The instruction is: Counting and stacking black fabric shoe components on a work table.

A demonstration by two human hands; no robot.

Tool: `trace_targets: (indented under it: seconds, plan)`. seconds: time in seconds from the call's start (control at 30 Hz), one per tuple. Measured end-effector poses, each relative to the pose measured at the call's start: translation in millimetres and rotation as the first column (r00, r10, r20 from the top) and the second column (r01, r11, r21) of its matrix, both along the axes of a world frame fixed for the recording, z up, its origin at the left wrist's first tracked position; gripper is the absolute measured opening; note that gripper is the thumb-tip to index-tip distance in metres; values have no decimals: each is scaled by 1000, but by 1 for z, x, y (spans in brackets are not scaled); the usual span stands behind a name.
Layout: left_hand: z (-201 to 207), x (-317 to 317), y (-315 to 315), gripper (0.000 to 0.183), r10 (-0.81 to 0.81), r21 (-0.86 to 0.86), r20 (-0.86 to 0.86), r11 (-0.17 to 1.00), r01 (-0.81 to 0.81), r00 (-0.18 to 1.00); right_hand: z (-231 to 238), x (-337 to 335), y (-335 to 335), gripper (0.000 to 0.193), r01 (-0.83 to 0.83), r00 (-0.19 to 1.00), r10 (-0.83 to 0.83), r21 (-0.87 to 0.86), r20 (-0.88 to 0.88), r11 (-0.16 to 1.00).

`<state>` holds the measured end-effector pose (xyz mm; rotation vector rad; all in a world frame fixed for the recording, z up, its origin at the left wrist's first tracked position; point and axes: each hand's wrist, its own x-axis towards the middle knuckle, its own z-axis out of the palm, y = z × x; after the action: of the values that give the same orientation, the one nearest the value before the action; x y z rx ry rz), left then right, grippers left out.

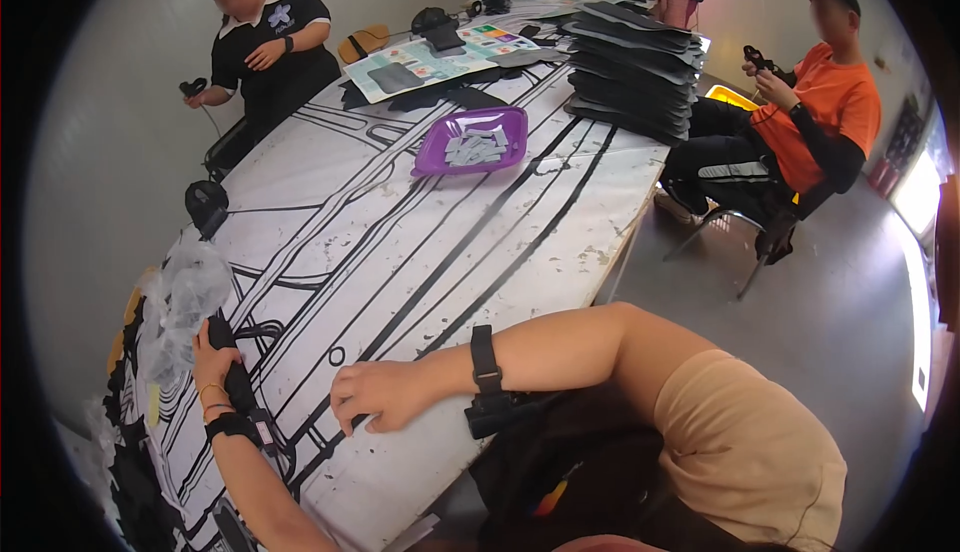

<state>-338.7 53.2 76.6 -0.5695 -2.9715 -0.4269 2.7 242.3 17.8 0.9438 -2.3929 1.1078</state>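
Observation:
My left hand [212, 364] is at the table's left side, its thumb and fingers on a dark, padded-looking black piece [238, 384]. What kind of piece it is I cannot make out. A crumpled clear plastic bag [185, 297] lies just beyond those fingers. My right hand [385, 395] is over the near part of the table, palm down, with fingers bent and slightly apart. Nothing plainly shows in it, though the undersides of the fingers are hidden. Both wrists wear black straps with small devices.
A purple tray [428, 152] of small grey pieces sits mid-table. Behind it are a tall stack of black sheets [635, 72] and a printed sheet [390, 74]. A black cap-like object [206, 207] lies at the left edge. One person stands far left; another sits at right.

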Motion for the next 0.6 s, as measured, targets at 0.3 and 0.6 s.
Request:
trace_targets:
  seconds: [0.3, 0.6]
  plan:
    - [-5, -2, -4, 111, 87, 91, -33, 992, -84, 996, 3, -2, 8, 22, -59, 998, 60, -35, 34, 998]
    - [18, 73, 24, 79, 86, -95, -471, 985, -147, 878, 23, 3, 27, 35, -145, 906, 215, -209, 365, 967]
